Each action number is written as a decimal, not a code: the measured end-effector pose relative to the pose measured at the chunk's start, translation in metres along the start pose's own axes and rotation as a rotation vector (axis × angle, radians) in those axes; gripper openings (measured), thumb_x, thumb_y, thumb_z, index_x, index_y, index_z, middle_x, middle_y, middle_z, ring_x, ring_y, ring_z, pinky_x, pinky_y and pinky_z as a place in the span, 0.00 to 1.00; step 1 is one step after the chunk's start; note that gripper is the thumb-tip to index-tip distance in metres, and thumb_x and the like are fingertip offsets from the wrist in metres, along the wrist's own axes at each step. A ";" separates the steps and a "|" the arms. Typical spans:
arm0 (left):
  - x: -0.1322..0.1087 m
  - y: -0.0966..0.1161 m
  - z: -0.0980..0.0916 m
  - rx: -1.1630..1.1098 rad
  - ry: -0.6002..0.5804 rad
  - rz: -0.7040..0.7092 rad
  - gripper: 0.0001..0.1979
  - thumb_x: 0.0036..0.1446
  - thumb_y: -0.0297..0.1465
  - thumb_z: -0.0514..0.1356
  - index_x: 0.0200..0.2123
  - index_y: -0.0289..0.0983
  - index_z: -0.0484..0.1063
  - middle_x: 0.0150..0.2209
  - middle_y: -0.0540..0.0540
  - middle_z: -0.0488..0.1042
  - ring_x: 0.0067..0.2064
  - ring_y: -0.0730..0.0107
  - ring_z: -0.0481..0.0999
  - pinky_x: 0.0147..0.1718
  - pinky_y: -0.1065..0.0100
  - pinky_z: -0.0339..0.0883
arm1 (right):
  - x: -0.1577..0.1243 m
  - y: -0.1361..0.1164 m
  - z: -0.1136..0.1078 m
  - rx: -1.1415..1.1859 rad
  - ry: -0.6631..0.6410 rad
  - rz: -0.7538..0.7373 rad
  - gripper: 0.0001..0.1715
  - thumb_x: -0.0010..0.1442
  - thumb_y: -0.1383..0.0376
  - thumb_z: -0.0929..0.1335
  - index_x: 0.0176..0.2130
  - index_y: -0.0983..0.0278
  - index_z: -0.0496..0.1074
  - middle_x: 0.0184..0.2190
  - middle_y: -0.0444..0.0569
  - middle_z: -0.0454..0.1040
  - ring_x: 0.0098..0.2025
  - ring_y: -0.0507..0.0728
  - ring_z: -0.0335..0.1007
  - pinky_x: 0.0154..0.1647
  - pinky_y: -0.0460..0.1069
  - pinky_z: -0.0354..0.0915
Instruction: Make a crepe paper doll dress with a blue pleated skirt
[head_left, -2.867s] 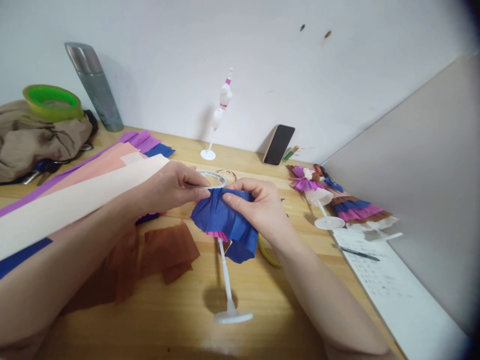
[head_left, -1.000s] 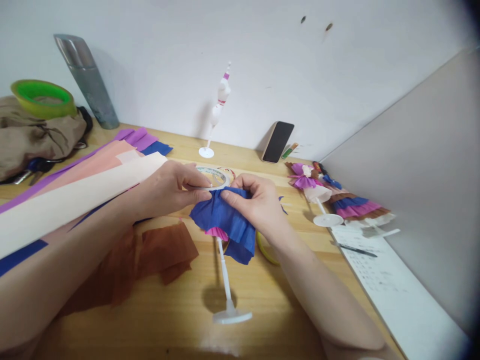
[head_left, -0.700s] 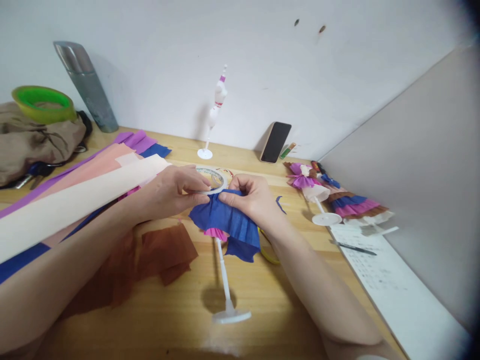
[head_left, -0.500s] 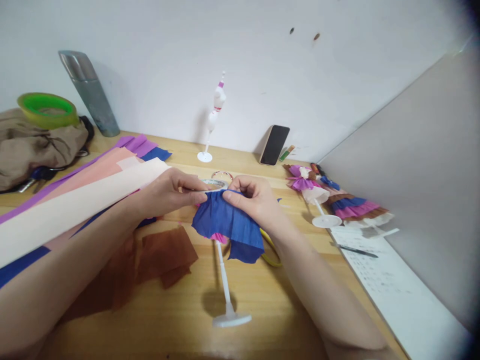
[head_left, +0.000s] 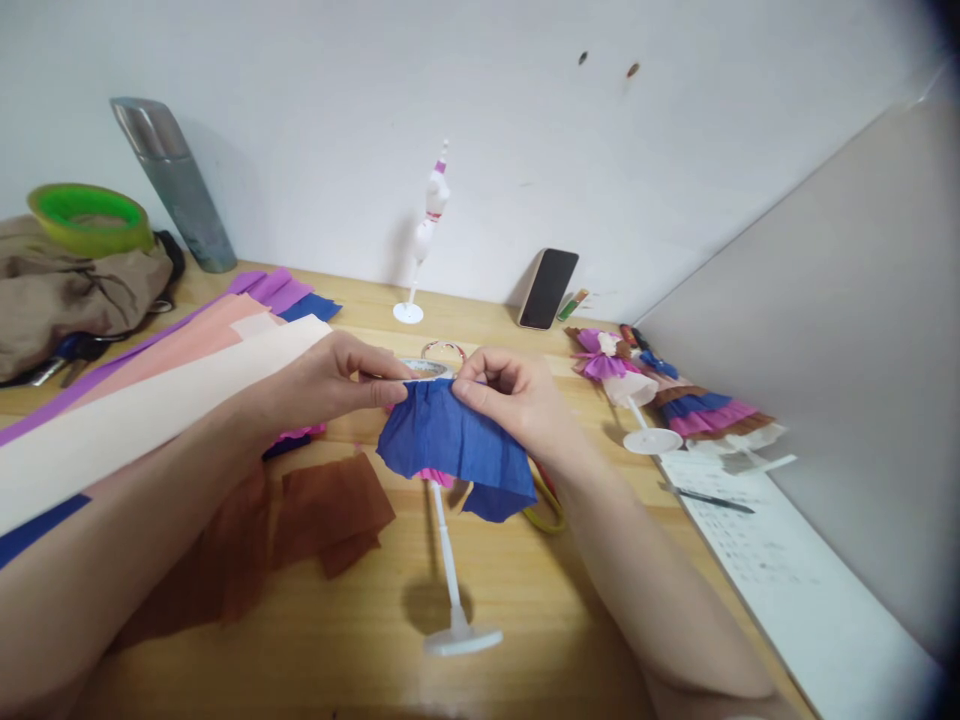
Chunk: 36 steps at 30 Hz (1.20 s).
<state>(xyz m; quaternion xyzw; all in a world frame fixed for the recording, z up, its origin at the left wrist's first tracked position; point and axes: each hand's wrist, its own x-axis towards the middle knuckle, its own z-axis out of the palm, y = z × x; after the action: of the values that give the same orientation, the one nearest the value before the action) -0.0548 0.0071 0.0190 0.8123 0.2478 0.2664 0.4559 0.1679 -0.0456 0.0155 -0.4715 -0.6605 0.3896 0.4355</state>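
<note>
Both hands pinch the upper edge of a gathered sheet of blue crepe paper [head_left: 450,435] that hangs down in folds. My left hand [head_left: 349,375] has thumb and fingers closed on its left end. At the right part of the edge, my right hand [head_left: 506,395] is closed in a pinch too. Behind the blue paper, a bit of pink paper [head_left: 437,478] shows below its hem. Under it stands a white doll stand [head_left: 450,560] with a round base; what it carries is hidden by the paper. A roll of tape [head_left: 427,369] lies just behind the hands.
Crepe paper strips [head_left: 172,410] lie at the left, with brown paper pieces [head_left: 334,510] nearer. A white mannequin [head_left: 429,225], a phone [head_left: 549,290] and a bottle [head_left: 176,185] stand along the wall. Dressed mannequins [head_left: 622,385] and a written sheet [head_left: 780,560] are at the right.
My hands have moved slightly apart, the left one a little leftward. The blue paper is spread a bit wider between them. The stand has stayed in place.
</note>
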 end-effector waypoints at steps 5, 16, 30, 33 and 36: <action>0.000 0.003 0.002 0.006 0.012 0.009 0.07 0.54 0.32 0.63 0.33 0.36 0.82 0.30 0.45 0.81 0.35 0.64 0.79 0.42 0.63 0.73 | -0.005 -0.006 0.004 0.008 -0.005 -0.005 0.08 0.51 0.62 0.69 0.25 0.63 0.69 0.23 0.42 0.67 0.24 0.49 0.59 0.25 0.45 0.56; 0.000 0.005 0.005 0.011 0.038 -0.011 0.08 0.53 0.31 0.64 0.33 0.35 0.82 0.32 0.44 0.82 0.39 0.61 0.80 0.42 0.64 0.73 | -0.003 -0.004 0.006 -0.040 0.038 0.008 0.09 0.49 0.62 0.70 0.23 0.63 0.68 0.21 0.42 0.66 0.24 0.49 0.59 0.25 0.46 0.56; -0.001 0.004 0.006 0.025 0.046 -0.005 0.08 0.52 0.32 0.64 0.34 0.35 0.82 0.34 0.43 0.82 0.42 0.58 0.80 0.45 0.61 0.73 | -0.002 -0.002 0.006 -0.099 0.041 -0.003 0.10 0.49 0.62 0.70 0.22 0.63 0.66 0.21 0.42 0.65 0.24 0.50 0.58 0.25 0.46 0.55; -0.001 0.005 0.006 0.032 0.058 0.001 0.07 0.52 0.31 0.65 0.33 0.36 0.82 0.34 0.43 0.82 0.42 0.58 0.80 0.46 0.60 0.72 | -0.001 -0.003 0.006 -0.093 0.036 0.011 0.11 0.49 0.61 0.70 0.23 0.62 0.66 0.20 0.41 0.64 0.23 0.49 0.57 0.24 0.46 0.54; -0.001 0.006 0.006 0.033 0.055 0.014 0.07 0.53 0.30 0.64 0.33 0.36 0.82 0.35 0.42 0.82 0.43 0.58 0.80 0.47 0.61 0.72 | -0.001 -0.002 0.006 -0.066 0.034 0.031 0.12 0.48 0.62 0.70 0.22 0.62 0.64 0.19 0.40 0.63 0.23 0.49 0.56 0.23 0.46 0.53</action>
<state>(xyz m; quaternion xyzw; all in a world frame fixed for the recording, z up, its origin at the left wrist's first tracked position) -0.0506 0.0004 0.0211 0.8137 0.2590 0.2878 0.4336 0.1614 -0.0480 0.0154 -0.5022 -0.6581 0.3663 0.4249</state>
